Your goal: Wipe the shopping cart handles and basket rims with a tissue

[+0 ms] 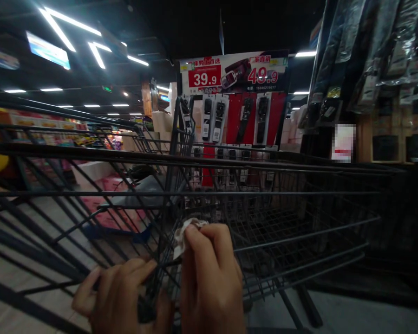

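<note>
A dark wire shopping cart (202, 194) fills the middle of the head view. My right hand (214, 278) pinches a crumpled whitish tissue or cloth (181, 239) against the cart's wires. Just to its left, my left hand (120, 297) is curled round a dark part of the cart's side; its thumb and fingertips are partly blurred. Exactly which bar the left fingers close on is hard to make out.
Beyond the cart stands a rack of packaged belts (244, 118) under a price sign (233, 74). Wrapped goods hang on a display (372, 79) at right. Another cart (135, 195) and pink packages (107, 192) stand at left on the tiled floor.
</note>
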`<action>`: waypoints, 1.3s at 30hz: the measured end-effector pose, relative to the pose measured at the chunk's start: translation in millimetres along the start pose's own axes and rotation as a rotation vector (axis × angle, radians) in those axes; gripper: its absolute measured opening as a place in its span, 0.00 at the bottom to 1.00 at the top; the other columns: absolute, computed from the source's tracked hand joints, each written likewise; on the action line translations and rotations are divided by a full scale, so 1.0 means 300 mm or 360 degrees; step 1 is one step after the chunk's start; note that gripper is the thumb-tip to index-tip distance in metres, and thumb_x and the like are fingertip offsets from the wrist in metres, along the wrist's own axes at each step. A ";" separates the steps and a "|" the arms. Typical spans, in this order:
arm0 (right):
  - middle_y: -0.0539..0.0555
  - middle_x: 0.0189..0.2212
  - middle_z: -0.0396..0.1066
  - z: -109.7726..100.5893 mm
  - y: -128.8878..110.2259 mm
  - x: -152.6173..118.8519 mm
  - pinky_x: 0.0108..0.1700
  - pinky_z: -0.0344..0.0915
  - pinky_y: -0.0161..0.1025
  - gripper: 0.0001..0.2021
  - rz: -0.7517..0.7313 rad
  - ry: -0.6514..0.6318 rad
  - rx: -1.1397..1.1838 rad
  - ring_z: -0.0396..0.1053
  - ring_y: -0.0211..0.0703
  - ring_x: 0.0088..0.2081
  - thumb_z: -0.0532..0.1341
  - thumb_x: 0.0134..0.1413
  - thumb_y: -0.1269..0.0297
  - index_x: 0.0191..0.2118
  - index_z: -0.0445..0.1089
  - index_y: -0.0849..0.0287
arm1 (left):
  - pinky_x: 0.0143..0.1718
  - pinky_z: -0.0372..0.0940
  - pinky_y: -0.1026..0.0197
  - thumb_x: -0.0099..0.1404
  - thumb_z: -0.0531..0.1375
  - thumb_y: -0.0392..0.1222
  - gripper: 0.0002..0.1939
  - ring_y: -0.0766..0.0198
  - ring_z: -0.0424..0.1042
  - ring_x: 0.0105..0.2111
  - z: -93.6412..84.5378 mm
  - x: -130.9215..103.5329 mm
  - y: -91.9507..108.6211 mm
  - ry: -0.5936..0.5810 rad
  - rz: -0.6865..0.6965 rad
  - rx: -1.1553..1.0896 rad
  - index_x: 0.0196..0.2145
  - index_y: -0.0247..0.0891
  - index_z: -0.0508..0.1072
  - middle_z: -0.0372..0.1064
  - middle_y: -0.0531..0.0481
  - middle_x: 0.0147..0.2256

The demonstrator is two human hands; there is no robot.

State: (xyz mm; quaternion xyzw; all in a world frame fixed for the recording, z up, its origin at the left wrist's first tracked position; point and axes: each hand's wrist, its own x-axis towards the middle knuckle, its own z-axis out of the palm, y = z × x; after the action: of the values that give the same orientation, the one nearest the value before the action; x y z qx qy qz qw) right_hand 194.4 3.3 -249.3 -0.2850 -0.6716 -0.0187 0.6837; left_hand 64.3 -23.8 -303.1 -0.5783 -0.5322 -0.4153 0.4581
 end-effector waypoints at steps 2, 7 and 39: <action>0.57 0.36 0.69 0.011 -0.003 0.028 0.33 0.72 0.36 0.13 -0.0064 0.0011 0.0042 0.71 0.40 0.35 0.48 0.66 0.74 0.48 0.69 0.62 | 0.50 0.56 0.43 0.63 0.54 0.43 0.08 0.56 0.69 0.35 0.011 -0.003 -0.006 0.0010 0.0036 0.0048 0.40 0.42 0.66 0.70 0.48 0.34; 0.59 0.38 0.69 0.040 0.021 0.057 0.37 0.73 0.36 0.13 -0.0155 0.0040 0.0106 0.70 0.41 0.39 0.50 0.65 0.75 0.50 0.68 0.67 | 0.50 0.54 0.45 0.62 0.53 0.43 0.10 0.56 0.69 0.34 0.034 0.021 0.006 0.0016 0.0133 0.0122 0.40 0.38 0.67 0.69 0.47 0.33; 0.54 0.33 0.71 -0.114 0.162 -0.061 0.30 0.71 0.34 0.11 0.0014 0.0043 -0.0075 0.73 0.41 0.32 0.53 0.62 0.73 0.43 0.71 0.56 | 0.56 0.51 0.40 0.61 0.52 0.38 0.12 0.51 0.66 0.40 0.090 0.049 0.143 -0.0064 0.0087 0.0140 0.42 0.32 0.65 0.68 0.40 0.37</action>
State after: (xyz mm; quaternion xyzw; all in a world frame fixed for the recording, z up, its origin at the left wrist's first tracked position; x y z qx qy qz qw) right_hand 243.4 23.3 -281.6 -0.3037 -0.6605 -0.0353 0.6857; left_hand 108.2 5.2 -298.9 -0.5802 -0.5431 -0.3671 0.4834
